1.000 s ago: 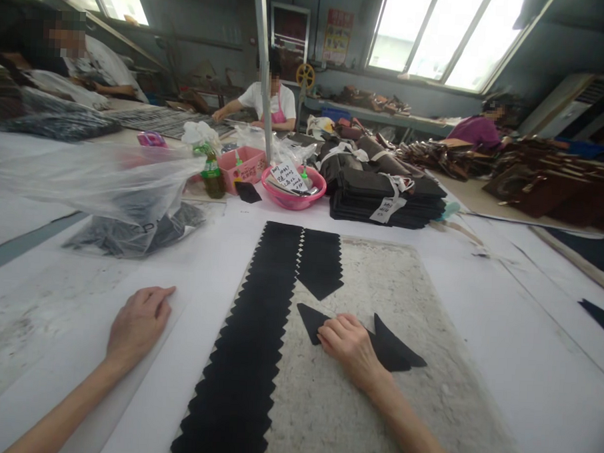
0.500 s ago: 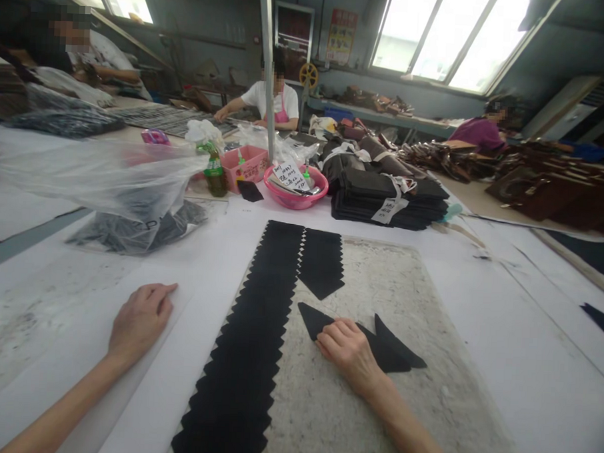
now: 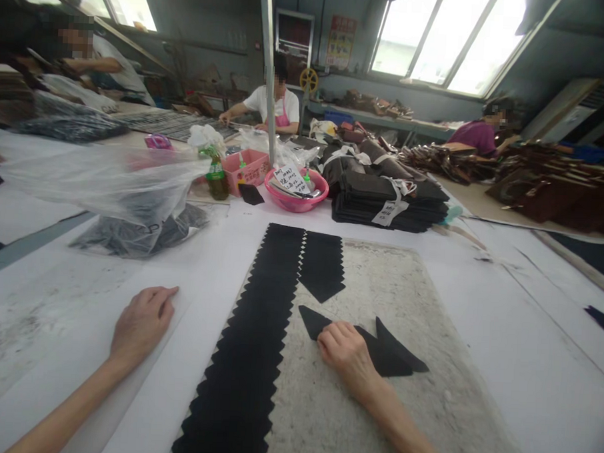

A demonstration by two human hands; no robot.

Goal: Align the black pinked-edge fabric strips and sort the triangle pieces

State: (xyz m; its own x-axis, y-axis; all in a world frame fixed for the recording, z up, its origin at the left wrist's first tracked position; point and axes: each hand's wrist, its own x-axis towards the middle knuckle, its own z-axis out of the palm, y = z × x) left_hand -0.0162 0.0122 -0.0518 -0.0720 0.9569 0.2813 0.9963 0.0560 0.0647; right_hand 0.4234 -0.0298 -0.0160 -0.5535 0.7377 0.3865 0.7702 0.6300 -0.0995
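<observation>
On the mottled grey board (image 3: pixel 424 405) my right hand (image 3: pixel 346 355) has its fingers curled down on loose black pieces (image 3: pixel 386 350), pinching their near edge; what lies under the palm is hidden. Left of it runs a long column of overlapped black pieces (image 3: pixel 241 357) with zigzag edges. A shorter black stack (image 3: pixel 323 264) with a pointed lower end adjoins the column's upper right. My left hand (image 3: pixel 142 320) rests on the white sheet at the left, fingers curled together and index finger pointing right; whether anything is beneath them cannot be seen.
A plastic bag of dark pieces (image 3: pixel 146 226) lies at the left. Farther back stand a green bottle (image 3: pixel 217 176), a pink box (image 3: pixel 247 167), a pink basin (image 3: pixel 296 198) and a tied black stack (image 3: pixel 388 197). Several people sit beyond, near a metal pole (image 3: pixel 269 71).
Both hands stay nearly in place, and the black pieces look the same. The person at the far left has raised an arm. The view has shifted slightly.
</observation>
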